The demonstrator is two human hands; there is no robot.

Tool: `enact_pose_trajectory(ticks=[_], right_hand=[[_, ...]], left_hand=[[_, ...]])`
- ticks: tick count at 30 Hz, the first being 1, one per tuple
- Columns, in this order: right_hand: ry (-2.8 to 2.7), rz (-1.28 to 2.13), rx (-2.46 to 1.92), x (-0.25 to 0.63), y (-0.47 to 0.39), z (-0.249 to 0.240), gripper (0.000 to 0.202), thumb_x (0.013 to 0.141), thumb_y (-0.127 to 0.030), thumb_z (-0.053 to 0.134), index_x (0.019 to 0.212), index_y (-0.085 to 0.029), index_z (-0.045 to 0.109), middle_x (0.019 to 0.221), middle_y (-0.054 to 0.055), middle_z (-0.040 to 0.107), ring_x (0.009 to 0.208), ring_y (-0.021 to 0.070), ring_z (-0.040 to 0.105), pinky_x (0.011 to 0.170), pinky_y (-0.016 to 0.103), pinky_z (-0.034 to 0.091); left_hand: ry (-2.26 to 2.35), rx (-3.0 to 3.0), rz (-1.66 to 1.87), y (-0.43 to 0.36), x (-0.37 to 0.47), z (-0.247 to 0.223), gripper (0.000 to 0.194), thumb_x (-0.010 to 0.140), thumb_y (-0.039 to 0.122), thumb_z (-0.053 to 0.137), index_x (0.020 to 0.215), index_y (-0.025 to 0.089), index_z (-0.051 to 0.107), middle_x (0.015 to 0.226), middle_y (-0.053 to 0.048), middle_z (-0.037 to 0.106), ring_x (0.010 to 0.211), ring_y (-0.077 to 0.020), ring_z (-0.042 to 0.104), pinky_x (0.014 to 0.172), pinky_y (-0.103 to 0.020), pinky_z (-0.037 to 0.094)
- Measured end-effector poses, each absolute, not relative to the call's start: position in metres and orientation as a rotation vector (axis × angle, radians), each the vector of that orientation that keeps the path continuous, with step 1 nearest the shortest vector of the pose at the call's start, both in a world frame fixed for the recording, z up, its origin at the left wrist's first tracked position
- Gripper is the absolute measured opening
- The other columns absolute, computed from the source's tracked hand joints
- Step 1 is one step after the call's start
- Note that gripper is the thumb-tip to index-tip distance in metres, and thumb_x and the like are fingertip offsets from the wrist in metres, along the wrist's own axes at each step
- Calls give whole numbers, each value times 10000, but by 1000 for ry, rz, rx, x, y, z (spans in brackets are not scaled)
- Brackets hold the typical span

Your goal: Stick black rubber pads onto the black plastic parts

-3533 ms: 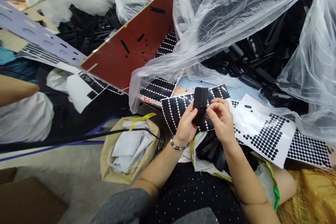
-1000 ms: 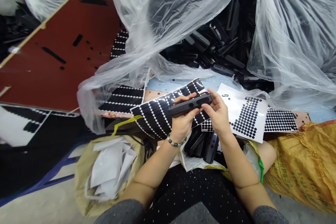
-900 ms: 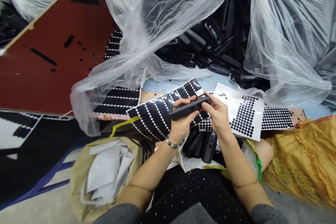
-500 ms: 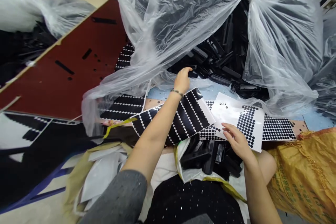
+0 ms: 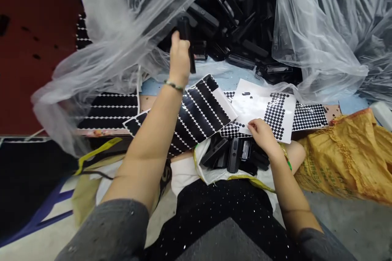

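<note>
My left hand (image 5: 179,59) is closed around a long black plastic part (image 5: 184,28), held upright just above the near edge of a heap of similar black parts (image 5: 214,28). Below that wrist lies a sheet of black stickers in scalloped strips (image 5: 200,112). My right hand (image 5: 261,134) rests at the lower left edge of a white sheet of round black stickers (image 5: 257,102), thumb and fingertips pinched together. Whatever sits between those fingertips is too small to make out. Under the white sheet is another sheet of small black dots (image 5: 309,117).
Clear plastic film (image 5: 101,49) drapes over the heap on both sides. An open white sack with a yellow rim (image 5: 208,177) holds several black parts (image 5: 234,155) on my lap. A yellow woven sack (image 5: 343,159) stands at right, a dark red board (image 5: 33,89) at left.
My left hand has lifted a black part from the heap's edge. My right hand's fingers have closed from spread to a pinch. The view has shifted and dipped closer to the table.
</note>
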State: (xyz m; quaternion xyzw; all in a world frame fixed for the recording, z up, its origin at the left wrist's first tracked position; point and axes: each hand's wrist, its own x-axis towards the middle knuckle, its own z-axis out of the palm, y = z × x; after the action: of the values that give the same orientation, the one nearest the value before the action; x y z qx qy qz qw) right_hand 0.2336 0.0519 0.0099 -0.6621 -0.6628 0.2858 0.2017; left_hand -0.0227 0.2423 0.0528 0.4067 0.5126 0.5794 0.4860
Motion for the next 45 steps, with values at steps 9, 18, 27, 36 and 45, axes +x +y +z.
enact_pose_trajectory(ticks=[9,18,27,36,45], right_hand=[[-1683,928,-1830,209,56,9,131,773,-184,558,702,-242,464,748,4,540,725,185,531,750,368,471],[-1090,1359,-1257,161,56,48,268,730,-457,727,759,-220,606,873,17,650,710,138,607,712,342,559],[-1316,1124,-1374,147,56,50,152,743,-361,688,712,-222,633,958,41,595,861,173,600,720,323,539],[-1354,1219,-1511,151,107,27,347,664,-393,770,856,-230,532,883,-36,548,613,87,502,610,267,482],[-1793,710,-1597,127,181,10,138,762,-82,587,711,-206,554,1044,86,569,976,224,572,956,425,465]], left_hand=[[968,344,1009,86,15,22,301,949,369,453,947,148,657,949,-89,740,774,-152,715,512,-202,530],[783,371,1207,49,29,17,276,795,316,717,1050,220,676,1046,-38,748,1055,-199,696,906,-326,572],[804,538,1299,45,33,12,356,811,401,720,1135,257,680,1226,-43,696,1271,-208,575,1142,-378,401],[909,610,1307,69,1,6,395,765,409,752,1103,223,671,1044,-59,745,1084,-231,684,963,-372,550],[1293,597,1148,180,2,7,76,875,226,607,921,174,636,756,-23,672,820,-169,697,697,-253,578]])
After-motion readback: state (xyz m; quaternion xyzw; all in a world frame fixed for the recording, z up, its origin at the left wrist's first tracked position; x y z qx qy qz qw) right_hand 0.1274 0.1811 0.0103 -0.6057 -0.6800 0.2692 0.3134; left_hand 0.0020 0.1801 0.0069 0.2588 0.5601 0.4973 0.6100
